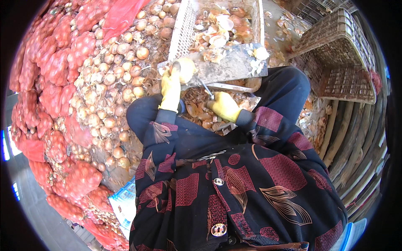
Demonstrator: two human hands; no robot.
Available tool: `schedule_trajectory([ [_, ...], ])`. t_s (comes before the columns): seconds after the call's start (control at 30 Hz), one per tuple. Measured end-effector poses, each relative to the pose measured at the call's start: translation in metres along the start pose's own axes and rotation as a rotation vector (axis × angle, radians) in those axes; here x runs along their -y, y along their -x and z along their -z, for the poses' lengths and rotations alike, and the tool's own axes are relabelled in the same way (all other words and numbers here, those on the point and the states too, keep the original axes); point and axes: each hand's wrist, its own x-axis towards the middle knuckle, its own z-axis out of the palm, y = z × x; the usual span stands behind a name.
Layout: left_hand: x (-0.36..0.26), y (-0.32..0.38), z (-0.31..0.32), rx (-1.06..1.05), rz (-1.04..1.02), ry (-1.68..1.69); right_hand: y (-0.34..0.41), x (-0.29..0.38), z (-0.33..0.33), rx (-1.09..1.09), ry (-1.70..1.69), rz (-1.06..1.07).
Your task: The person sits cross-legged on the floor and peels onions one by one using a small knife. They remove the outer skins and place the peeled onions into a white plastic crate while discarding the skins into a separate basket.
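Observation:
My left hand (171, 84), in a yellow glove with a dark thumb tip, grips a pale peeled onion (187, 70) over the left end of a worn board (232, 64). In my right hand (223, 106), gloved in yellow too, is a small knife (205, 87); its blade points up and left towards the onion, below the board's near edge. The board lies across a white plastic crate (183, 29), which holds onion skins and peeled pieces. Skin scraps (211, 56) and white trimmings (257, 64) rest on the board.
Loose brown onions (108, 77) cover the floor at left, with red mesh sacks of onions (56, 66) piled beyond. An empty dirty crate (339, 59) lies tipped at right, near wooden poles (348, 135). Onion skins (194, 106) litter the floor between my legs.

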Motion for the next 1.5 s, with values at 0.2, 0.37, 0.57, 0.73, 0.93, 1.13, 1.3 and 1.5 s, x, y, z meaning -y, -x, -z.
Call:
schedule_trajectory([
  [0.2, 0.011, 0.003, -0.003, 0.014, 0.005, 0.199, -0.005, 0.020, 0.009, -0.205, 0.191, 0.159],
  [0.37, 0.004, 0.011, -0.009, -0.042, -0.040, 0.185, -0.009, 0.009, 0.006, -0.203, 0.251, 0.172],
  [0.57, -0.012, 0.025, -0.009, -0.010, -0.049, 0.121, -0.003, 0.012, 0.008, -0.150, 0.268, 0.155],
  [0.73, -0.032, 0.037, -0.015, -0.072, -0.070, 0.043, 0.007, 0.017, 0.009, -0.180, 0.236, 0.149],
  [0.93, -0.049, 0.049, -0.019, -0.070, 0.023, -0.025, -0.004, 0.000, 0.003, -0.226, 0.305, 0.208],
  [1.13, -0.064, 0.052, -0.030, -0.077, 0.055, -0.194, -0.010, 0.036, 0.035, 0.133, -0.220, -0.277],
  [1.3, -0.051, 0.045, -0.041, -0.198, -0.092, -0.245, -0.029, -0.015, 0.020, -0.103, -0.125, 0.168],
  [1.5, -0.054, 0.038, -0.025, -0.062, -0.103, -0.262, -0.006, 0.039, 0.062, 0.244, -0.743, -0.307],
])
